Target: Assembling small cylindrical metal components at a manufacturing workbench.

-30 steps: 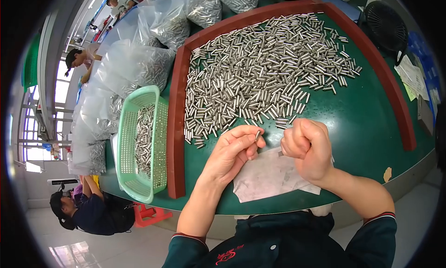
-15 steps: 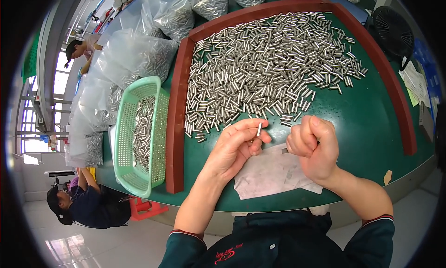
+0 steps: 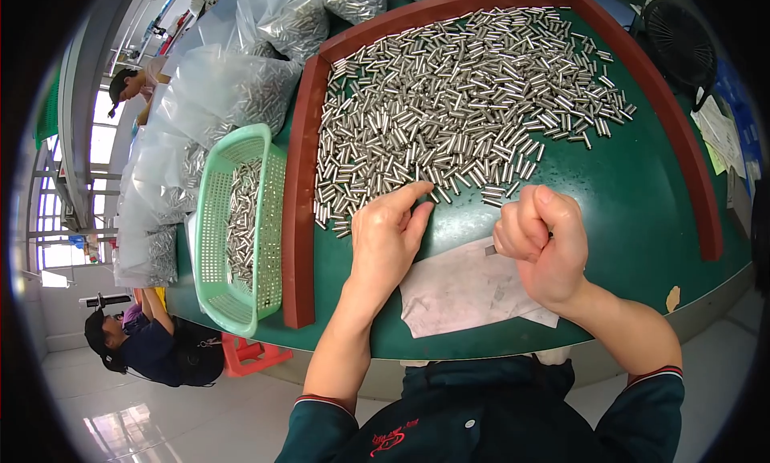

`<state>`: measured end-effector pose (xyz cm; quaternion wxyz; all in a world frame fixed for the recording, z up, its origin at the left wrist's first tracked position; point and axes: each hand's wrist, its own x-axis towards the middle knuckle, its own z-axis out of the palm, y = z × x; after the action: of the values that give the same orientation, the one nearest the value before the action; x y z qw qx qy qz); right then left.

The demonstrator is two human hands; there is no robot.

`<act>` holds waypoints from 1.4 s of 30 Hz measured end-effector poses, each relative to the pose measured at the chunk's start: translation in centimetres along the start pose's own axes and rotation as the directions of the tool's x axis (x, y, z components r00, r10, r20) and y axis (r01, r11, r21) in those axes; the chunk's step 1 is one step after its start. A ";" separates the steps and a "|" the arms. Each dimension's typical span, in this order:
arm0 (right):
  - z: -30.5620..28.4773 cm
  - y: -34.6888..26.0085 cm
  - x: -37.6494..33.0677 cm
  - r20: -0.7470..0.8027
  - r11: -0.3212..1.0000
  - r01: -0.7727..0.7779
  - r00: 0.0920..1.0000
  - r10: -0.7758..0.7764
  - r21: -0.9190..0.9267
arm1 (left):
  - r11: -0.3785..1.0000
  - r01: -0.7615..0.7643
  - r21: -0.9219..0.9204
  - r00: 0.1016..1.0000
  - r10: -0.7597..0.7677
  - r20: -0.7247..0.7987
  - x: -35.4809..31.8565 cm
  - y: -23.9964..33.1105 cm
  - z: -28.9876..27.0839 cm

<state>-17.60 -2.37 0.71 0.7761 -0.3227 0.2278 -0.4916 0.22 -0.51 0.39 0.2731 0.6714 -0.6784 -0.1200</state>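
Many short shiny metal pins (image 3: 449, 102) lie heaped on the green tabletop. At the heap's near edge, my left hand (image 3: 383, 234) is palm down, its index fingertip against the pins. Thumb and index finger are apart there, and the other fingers are hidden under the hand. To the right, my right hand (image 3: 547, 242) is closed in a fist above a stained pale cloth (image 3: 449, 299). What the fist holds is hidden; a small grey flat piece (image 3: 491, 250) shows beside its fingers. A few pins (image 3: 492, 195) lie in a small group between the hands.
A dark red raised border (image 3: 301, 198) frames the pins. Left of it stands a pale green basket (image 3: 269, 238) of pins, with clear bags (image 3: 257, 94) of pins behind. A black fan (image 3: 678, 42) stands far right. Other people (image 3: 148, 335) sit at left.
My left hand has turned palm down and moved up to the pins; the pin seen at its fingers before is out of sight. My right fist stays almost still.
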 end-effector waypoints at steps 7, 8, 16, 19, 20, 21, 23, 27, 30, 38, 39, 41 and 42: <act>-0.3 0.0 -0.1 -0.016 0.999 0.017 1.000 -0.018 -0.030 | 0.977 -0.010 -0.215 0.988 0.042 0.149 -0.5 1.0 -0.2; -0.4 0.2 0.0 -0.027 0.999 0.019 0.999 -0.020 -0.031 | 0.946 -0.012 -0.323 0.977 0.080 0.199 -0.8 1.4 -0.2; -0.5 -0.1 -0.2 0.002 0.993 0.062 0.998 -0.062 0.099 | 0.954 -0.043 -0.297 0.940 0.139 0.310 -1.6 2.2 0.7; -0.6 0.3 -0.1 0.020 0.995 0.076 0.997 -0.078 0.060 | 0.959 -0.061 -0.277 0.941 0.148 0.306 -1.6 2.3 0.8; -0.7 0.4 -0.1 0.040 0.995 0.093 0.995 -0.094 0.023 | 0.959 -0.051 -0.280 0.940 0.141 0.311 -1.6 2.3 0.8; -0.7 0.5 -0.1 0.039 0.996 0.091 0.995 -0.092 0.025 | 0.958 -0.041 -0.283 0.939 0.134 0.316 -1.6 2.3 0.8; -0.7 0.6 -0.1 0.036 0.995 0.100 0.994 -0.101 0.025 | 0.961 -0.039 -0.275 0.939 0.130 0.319 -1.6 2.4 0.7; -0.7 0.6 -0.1 0.037 0.995 0.093 0.995 -0.094 0.026 | 0.963 -0.019 -0.268 0.940 0.108 0.323 -1.7 2.3 0.8; -0.7 0.5 -0.1 0.049 0.995 0.098 0.994 -0.100 0.026 | 0.960 -0.027 -0.279 0.942 0.118 0.314 -1.7 2.3 0.8; -0.4 0.9 0.1 0.030 0.994 0.112 0.993 -0.111 -0.008 | 0.955 0.042 -0.294 0.936 0.065 0.346 -1.4 2.4 0.8; -0.4 1.0 0.0 0.030 0.994 0.106 0.994 -0.106 -0.006 | 0.952 0.037 -0.303 0.932 0.076 0.354 -1.4 2.3 0.8; -0.3 0.9 -0.1 0.032 0.989 0.131 0.991 -0.129 -0.068 | 0.952 0.038 -0.304 0.932 0.075 0.354 -1.4 2.4 0.8; -0.1 0.9 -0.2 0.029 0.989 0.131 0.991 -0.129 -0.068 | 0.952 0.039 -0.303 0.933 0.074 0.352 -1.4 2.5 0.9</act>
<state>-17.19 -1.94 -0.05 0.7334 -0.3698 0.2137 -0.5288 -2.39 0.85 0.68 0.2460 0.5818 -0.6960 -0.3415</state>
